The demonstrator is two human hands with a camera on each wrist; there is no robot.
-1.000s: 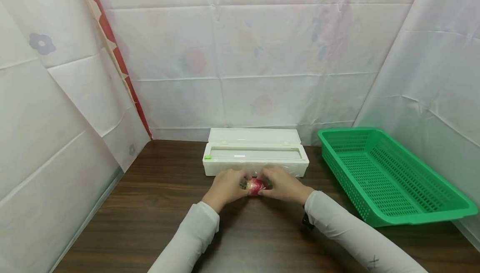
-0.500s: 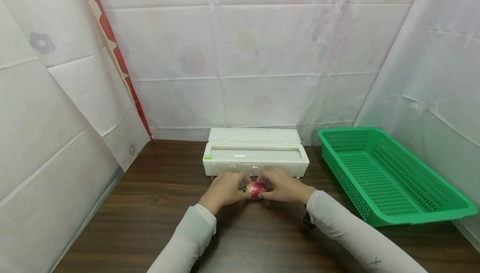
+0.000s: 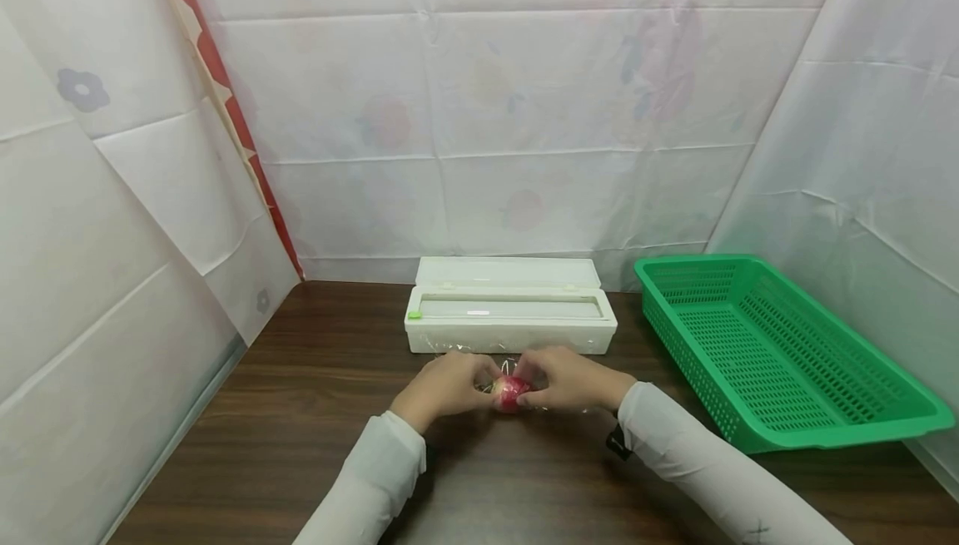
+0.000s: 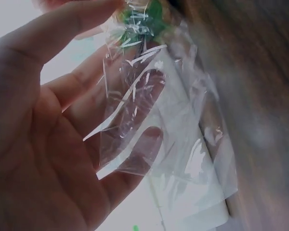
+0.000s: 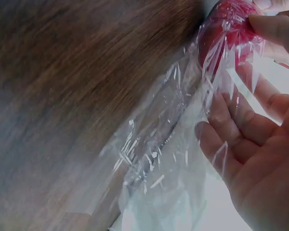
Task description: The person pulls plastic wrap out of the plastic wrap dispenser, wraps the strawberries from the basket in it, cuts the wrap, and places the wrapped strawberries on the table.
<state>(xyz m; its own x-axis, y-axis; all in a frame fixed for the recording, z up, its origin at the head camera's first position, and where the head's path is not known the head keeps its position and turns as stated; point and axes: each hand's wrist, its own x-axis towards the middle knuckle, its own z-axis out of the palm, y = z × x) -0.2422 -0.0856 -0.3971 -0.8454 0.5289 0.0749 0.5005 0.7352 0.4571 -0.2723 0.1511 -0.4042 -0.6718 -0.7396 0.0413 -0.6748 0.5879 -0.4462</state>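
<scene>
Between the two hands is a small round red fruit or vegetable (image 3: pixel 509 393), pale toward its left, wrapped in clear cling film. In the left wrist view its green end (image 4: pixel 142 21) shows through the film. My left hand (image 3: pixel 449 383) pinches the wrap at that end; loose film (image 4: pixel 135 120) hangs over its fingers. At the other end my right hand (image 3: pixel 565 379) pinches the twisted film close against the red skin (image 5: pixel 229 24). A long loose tail of cling film (image 5: pixel 154 159) trails beside the right palm. Both hands are low over the table, in front of a white box.
The long white cling film dispenser (image 3: pixel 509 339) stands just behind the hands, its lid (image 3: pixel 509 271) raised and a green slider (image 3: pixel 415 314) at its left. At the right is a green perforated basket (image 3: pixel 749 437). White sheeting (image 3: pixel 479 112) walls in the brown wooden table (image 3: pixel 300 412).
Both hands and the wrapped red thing have moved a little toward the person, away from the dispenser. The red thing has turned between the fingers. Dispenser and basket stay put.
</scene>
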